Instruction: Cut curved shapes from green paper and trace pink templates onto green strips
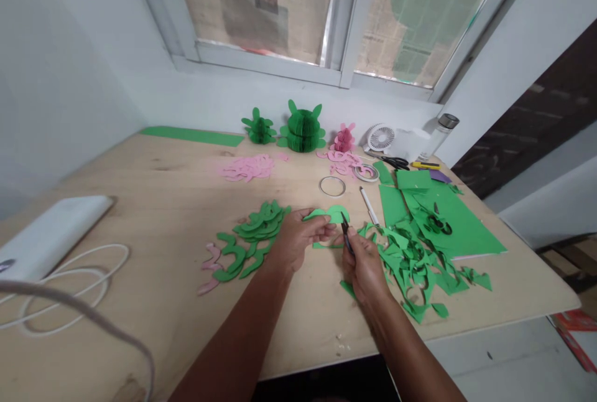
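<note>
My left hand [301, 234] pinches a green paper piece [333, 212] with a scalloped upper edge, holding it just above the table. Closed around small dark scissors [346, 228], my right hand [366, 262] has the blades at the paper's right end. Left of my left hand lies a pile of curved green cutouts [261, 221], with a few pink cutouts [211, 259] beside it. To the right of my right hand, green paper scraps [413, 259] are heaped loosely. Another green scrap shows partly beneath my hands.
Green and pink paper figures [303, 131] stand by the wall. A white pen [369, 206], a ring [333, 186], a tape roll [366, 172], green sheets [471, 221] and black scissors [438, 223] lie right of centre. A white device [56, 234] and cable occupy the left.
</note>
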A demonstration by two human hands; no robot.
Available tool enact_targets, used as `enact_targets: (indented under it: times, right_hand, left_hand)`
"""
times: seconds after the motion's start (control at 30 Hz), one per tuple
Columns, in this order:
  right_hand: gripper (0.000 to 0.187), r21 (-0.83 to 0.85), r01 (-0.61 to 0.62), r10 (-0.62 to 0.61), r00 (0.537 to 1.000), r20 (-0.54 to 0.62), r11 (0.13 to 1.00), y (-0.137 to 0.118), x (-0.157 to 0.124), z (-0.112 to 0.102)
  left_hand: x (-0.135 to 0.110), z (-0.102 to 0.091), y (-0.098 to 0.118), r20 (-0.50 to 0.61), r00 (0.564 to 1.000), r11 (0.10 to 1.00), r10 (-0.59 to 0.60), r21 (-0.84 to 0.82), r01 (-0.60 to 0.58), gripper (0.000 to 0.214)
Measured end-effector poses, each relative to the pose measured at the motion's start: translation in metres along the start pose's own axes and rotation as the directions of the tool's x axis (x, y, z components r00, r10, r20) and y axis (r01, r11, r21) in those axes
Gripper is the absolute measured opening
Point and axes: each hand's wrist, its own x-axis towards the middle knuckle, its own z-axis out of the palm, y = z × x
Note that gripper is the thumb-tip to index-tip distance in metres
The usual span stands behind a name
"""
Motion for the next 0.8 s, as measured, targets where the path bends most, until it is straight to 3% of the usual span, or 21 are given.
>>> enact_targets:
  times: [0.37, 0.67, 0.8]
  right_hand:
    - [0.051, 0.020, 0.021, -0.021, 1.000, 0.007, 1.000, 0.006, 0.002, -0.002]
    - [0.049, 0.027, 0.039, -0.038, 0.999, -0.032, 0.999, 0.003, 0.003, -0.001]
    - [0.050, 0.039, 0.016, -0.014, 0.999, -0.040, 0.999, 0.002, 0.002, 0.000]
  left_hand:
    - [0.001, 0.000, -0.001, -0.016, 1.000, 0.998, 0.003, -0.058, -0.004, 0.027]
    - [0.006, 0.003, -0.014, 0.140, 0.989, 0.980, 0.037, -0.201, -0.008, 0.023]
    - [0.006, 0.008, -0.018, 0.085, 0.994, 0.970, 0.069, -0.239, -0.047, 0.021]
